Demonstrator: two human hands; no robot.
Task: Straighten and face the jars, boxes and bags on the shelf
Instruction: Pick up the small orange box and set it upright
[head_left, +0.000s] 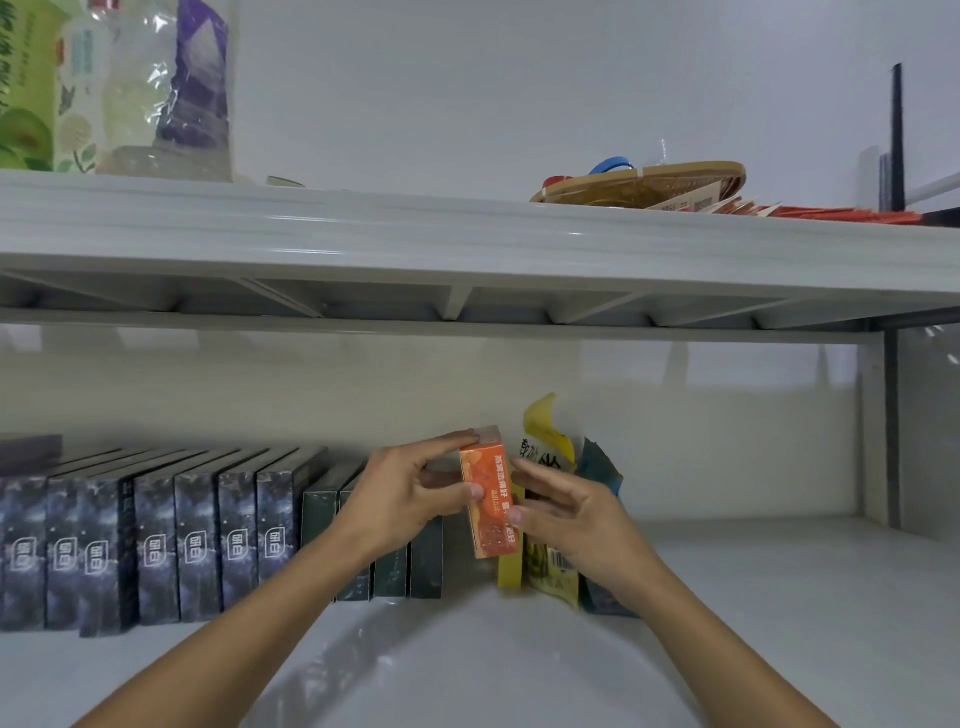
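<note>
Orange box between both hands.

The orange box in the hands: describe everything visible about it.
The orange box is a small, narrow carton, seemingly cardboard, with an orange printed front carrying white lettering and a paler pinkish top. It is upright, tilted slightly, and held above the lower shelf between the row of dark boxes and the yellow bag. The left hand grips it, fingers over the top edge and thumb on the front. The right hand touches its right edge with its fingertips. Its back and underside are hidden.
</note>
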